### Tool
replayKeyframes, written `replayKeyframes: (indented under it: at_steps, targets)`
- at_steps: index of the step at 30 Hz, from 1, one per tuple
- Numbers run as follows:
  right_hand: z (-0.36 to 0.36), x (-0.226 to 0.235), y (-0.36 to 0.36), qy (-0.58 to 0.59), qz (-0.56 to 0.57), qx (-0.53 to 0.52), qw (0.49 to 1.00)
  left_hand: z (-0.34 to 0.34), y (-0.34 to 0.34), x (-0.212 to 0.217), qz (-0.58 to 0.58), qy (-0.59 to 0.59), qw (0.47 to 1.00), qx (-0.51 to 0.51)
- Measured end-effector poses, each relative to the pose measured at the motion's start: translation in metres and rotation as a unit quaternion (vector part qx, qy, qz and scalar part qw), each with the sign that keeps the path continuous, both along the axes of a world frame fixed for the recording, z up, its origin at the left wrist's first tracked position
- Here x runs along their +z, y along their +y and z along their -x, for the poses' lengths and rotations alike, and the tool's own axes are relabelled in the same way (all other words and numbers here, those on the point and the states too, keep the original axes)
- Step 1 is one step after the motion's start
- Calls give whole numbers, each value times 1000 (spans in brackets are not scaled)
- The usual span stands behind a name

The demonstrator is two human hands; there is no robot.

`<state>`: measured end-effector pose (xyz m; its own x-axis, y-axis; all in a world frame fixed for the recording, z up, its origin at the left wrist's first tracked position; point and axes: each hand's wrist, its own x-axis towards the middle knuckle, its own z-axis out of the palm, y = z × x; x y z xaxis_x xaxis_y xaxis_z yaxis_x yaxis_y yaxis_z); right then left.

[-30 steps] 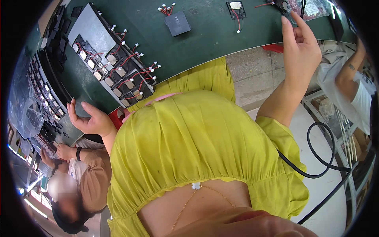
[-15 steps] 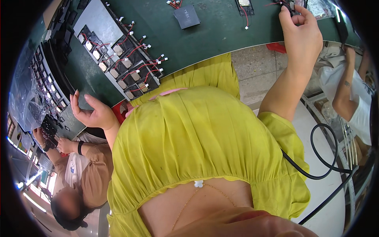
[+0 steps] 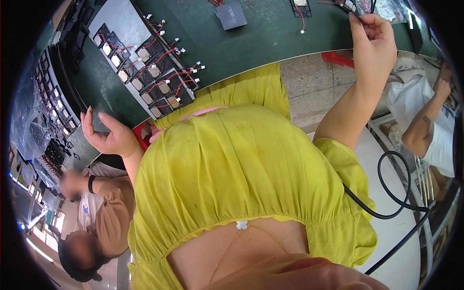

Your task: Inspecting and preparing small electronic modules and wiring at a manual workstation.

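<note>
The right hand (image 3: 374,38) pinches a small wired part (image 3: 355,8) over the far edge of the green table (image 3: 251,41), while the left hand (image 3: 108,135) hovers spread and empty near a tray of wired cells (image 3: 150,72), seemingly mid-assembly with many pieces left.

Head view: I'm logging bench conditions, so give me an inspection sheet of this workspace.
Surface: green bench top, curved by the lens.
Job's things: grey tray of small modules with red wires; a small part pinched at the bench edge, too small to identify.
Clutter: dark flat box; further trays of parts at far left.
Grips: left hand open, palm up, holding nothing; right hand closed on the small part.
Cables: black cable looping over the floor at right.
Surroundings: seated person in brown top at left; another person's arm at right.
</note>
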<state>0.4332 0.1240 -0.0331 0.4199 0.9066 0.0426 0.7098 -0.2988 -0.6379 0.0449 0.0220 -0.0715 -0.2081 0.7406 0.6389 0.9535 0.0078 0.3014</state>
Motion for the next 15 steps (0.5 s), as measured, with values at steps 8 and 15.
replayKeyframes:
  at_steps: [8, 15]
  targets:
    - [-12, -7, -4, 150, -125, 69, 978, 4, 1, 0, 4, 19, 1000, -14]
    - [10, 5, -8, 76, -127, 139, 979, 7, -2, 0, 12, 36, 999, -8]
